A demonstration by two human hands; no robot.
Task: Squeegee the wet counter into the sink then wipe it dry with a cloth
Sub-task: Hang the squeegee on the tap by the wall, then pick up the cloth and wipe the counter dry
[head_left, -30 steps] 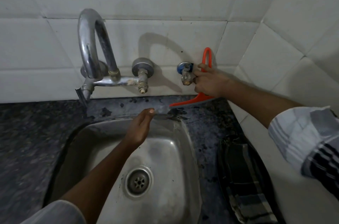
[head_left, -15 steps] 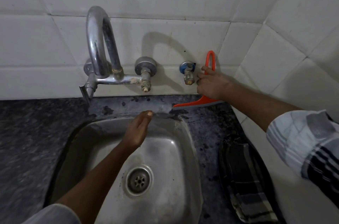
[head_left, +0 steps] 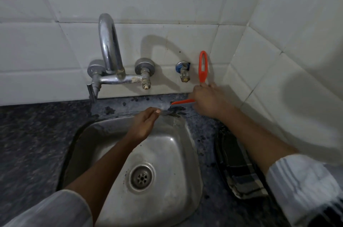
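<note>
My right hand point(head_left: 208, 99) grips an orange squeegee point(head_left: 202, 67) by its looped handle. The handle stands up against the white tiles and the blade tip point(head_left: 181, 102) rests on the dark granite counter point(head_left: 206, 130) behind the sink's back right corner. Wet patches show on the counter by the blade. My left hand point(head_left: 143, 124) hovers flat over the back rim of the steel sink point(head_left: 178, 161), fingers together, holding nothing. A dark checked cloth point(head_left: 239, 167) lies folded on the counter to the right of the sink, under my right forearm.
A chrome gooseneck tap point(head_left: 109, 56) with two valves is mounted on the tiled wall above the sink. A small blue-capped valve point(head_left: 183, 70) sticks out just left of the squeegee handle. A tiled side wall point(head_left: 287, 59) closes in the right. Granite counter extends left point(head_left: 27, 143).
My right hand has lowered the squeegee so its blade sits on the counter, and shifted slightly right of the small valve. The left hand stays over the sink's back rim.
</note>
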